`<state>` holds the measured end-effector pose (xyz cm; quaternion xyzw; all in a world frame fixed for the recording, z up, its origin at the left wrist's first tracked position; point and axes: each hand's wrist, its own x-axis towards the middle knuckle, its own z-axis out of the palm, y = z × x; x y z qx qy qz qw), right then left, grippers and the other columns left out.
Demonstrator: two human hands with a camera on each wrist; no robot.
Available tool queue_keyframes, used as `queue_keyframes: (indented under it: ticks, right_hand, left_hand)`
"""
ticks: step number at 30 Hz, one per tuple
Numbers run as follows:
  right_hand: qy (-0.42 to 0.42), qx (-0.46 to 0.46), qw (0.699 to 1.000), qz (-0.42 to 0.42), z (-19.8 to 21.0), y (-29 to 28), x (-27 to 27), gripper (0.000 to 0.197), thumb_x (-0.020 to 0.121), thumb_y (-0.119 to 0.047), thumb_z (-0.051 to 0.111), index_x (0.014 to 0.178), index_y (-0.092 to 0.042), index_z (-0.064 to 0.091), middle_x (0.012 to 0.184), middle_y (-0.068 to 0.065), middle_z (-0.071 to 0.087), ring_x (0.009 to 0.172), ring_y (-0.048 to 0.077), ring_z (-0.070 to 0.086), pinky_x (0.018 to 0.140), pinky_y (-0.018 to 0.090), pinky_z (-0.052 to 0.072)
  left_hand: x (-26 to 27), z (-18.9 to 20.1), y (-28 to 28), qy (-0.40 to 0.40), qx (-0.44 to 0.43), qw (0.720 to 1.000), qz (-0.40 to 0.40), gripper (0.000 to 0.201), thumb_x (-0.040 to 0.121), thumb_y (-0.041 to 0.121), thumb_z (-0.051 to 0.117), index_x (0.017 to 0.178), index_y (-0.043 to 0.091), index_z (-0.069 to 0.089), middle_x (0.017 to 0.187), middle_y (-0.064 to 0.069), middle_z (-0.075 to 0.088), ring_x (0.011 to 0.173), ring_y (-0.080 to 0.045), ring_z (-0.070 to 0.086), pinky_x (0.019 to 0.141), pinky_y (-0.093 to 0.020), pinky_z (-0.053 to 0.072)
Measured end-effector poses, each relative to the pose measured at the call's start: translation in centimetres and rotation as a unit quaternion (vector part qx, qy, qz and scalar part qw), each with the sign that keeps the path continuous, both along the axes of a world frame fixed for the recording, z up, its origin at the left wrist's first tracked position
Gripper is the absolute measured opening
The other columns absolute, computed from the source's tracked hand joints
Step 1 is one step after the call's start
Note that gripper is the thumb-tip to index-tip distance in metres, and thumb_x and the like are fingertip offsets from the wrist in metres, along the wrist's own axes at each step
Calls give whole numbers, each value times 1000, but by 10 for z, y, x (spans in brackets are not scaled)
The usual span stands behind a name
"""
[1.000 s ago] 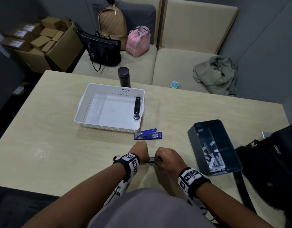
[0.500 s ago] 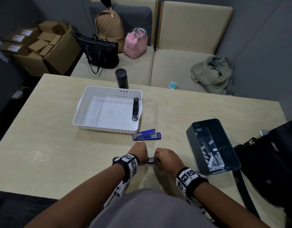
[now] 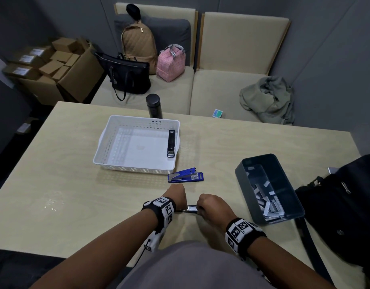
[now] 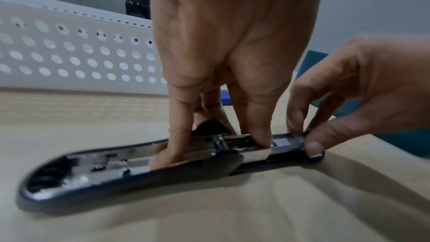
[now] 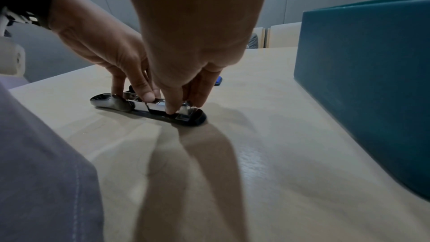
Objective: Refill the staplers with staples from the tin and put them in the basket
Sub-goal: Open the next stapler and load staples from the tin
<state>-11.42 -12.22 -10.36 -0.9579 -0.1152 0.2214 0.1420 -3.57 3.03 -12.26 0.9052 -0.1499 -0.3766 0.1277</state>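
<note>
White basket (image 3: 100, 151) holds a black stapler (image 3: 171, 143) (along its right wall); a blue stapler (image 3: 185, 177) lies just beside it. Left hand (image 3: 176, 195) grips the opened stapler (image 4: 116, 172) mid-body on the table (image 3: 75, 205); right hand (image 3: 213, 207) pinches its end, near the tin (image 3: 240, 174).

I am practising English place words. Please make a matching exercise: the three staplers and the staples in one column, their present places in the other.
1 black stapler
2 blue stapler
3 opened stapler
4 staples

a in the tin
b gripped by left hand and right hand
c in the basket
d loose on the table

Pairs: 1-c, 2-d, 3-b, 4-a
</note>
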Motion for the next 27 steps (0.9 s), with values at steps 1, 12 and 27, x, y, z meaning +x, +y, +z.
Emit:
queue_keyframes:
  ticks: [1,12,27]
  right_hand:
    - [-5,11,1000,-10,3,-1,0,18,86,-23,59,102,-15,63,103,6,64,92,29,60,70,35,41]
    - [-28,25,998,-56,13,-22,4,27,84,-21,57,111,-21,51,98,3,66,87,27,60,70,37,45]
    - [11,138,974,-179,8,-21,7,61,72,-6,59,125,-34,45,80,-10,59,78,18,60,67,36,53]
  left_hand:
    - [1,2,2,1,1,1000,-6,20,68,15,72,85,5,73,87,-11,73,82,-26,69,75,-37,60]
    - [11,40,60,-112,111,952,-261,27,71,31,73,94,22,63,98,-3,69,93,-27,64,67,-33,42]
    - [1,67,-3,-222,-40,925,-305,21,74,34,61,78,13,62,95,-6,61,76,-30,62,61,-37,50]
